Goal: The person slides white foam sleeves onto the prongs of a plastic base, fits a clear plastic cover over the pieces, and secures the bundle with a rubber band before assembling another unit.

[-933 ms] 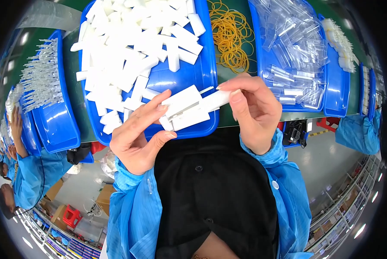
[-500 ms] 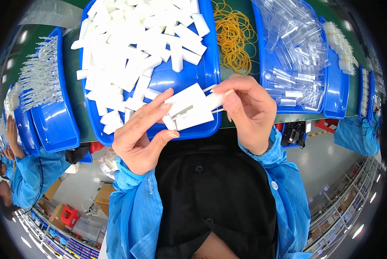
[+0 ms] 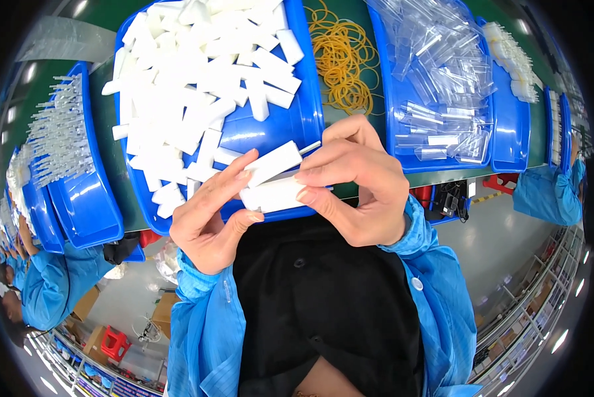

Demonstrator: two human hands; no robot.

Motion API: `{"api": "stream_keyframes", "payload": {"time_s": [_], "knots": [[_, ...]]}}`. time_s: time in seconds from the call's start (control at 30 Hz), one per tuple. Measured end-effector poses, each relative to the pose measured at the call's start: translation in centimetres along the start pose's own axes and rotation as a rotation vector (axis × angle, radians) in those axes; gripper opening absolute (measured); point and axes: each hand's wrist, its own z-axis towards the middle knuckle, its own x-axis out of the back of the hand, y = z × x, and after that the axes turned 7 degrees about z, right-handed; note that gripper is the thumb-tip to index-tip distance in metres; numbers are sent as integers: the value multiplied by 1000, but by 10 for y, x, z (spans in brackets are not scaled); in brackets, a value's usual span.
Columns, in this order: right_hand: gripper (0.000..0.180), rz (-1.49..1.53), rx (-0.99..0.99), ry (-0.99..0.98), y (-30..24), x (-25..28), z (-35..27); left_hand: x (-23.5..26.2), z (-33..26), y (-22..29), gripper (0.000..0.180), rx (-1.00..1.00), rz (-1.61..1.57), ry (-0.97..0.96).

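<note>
My left hand [image 3: 207, 221] and my right hand [image 3: 360, 185] meet above the near edge of a blue tray [image 3: 264, 135] heaped with white foam blocks [image 3: 184, 92]. Between them are two white blocks, an upper one [image 3: 275, 163] and a lower one [image 3: 277, 194], lying side by side with a narrow gap. Left fingers and thumb grip their left ends. At the right end, my right thumb and fingers pinch the lower block. A thin white rod [image 3: 311, 147] sticks out past the upper block; what lies between the blocks is mostly hidden.
Yellow rubber bands [image 3: 343, 63] lie on the green table right of the foam tray. Farther right stands a blue tray [image 3: 393, 142] of clear plastic pieces [image 3: 436, 109]. On the left, another blue tray [image 3: 88, 198] holds thin white parts [image 3: 62, 132]. Co-workers in blue sleeves [image 3: 62, 284] sit at both sides.
My right hand has moved left and closed over the blocks' right end. The wide white piece that stuck out there is no longer visible, and the blocks have come closer to level.
</note>
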Motion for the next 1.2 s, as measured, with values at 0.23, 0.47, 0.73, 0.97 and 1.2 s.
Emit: {"api": "stream_keyframes", "payload": {"time_s": [0.23, 0.47, 0.73, 0.97, 1.2], "knots": [[19, -849, 6, 166, -8, 61, -4, 0, -1, -2, 38, 108, -275, 77], [21, -1098, -262, 59, 7, 112, -29, -11, 5, 2, 47, 281, -408, 66], [23, -1020, -220, 0, 17, 112, -29, -18, 6, 6, 42, 279, -440, 7], [19, -928, -72, 226, 12, 103, -29, -22, 3, 8, 38, 248, -416, 0], [16, -22, -123, 357, -17, 61, -29, -21, 1, 7, 29, 186, -473, -18]]}}
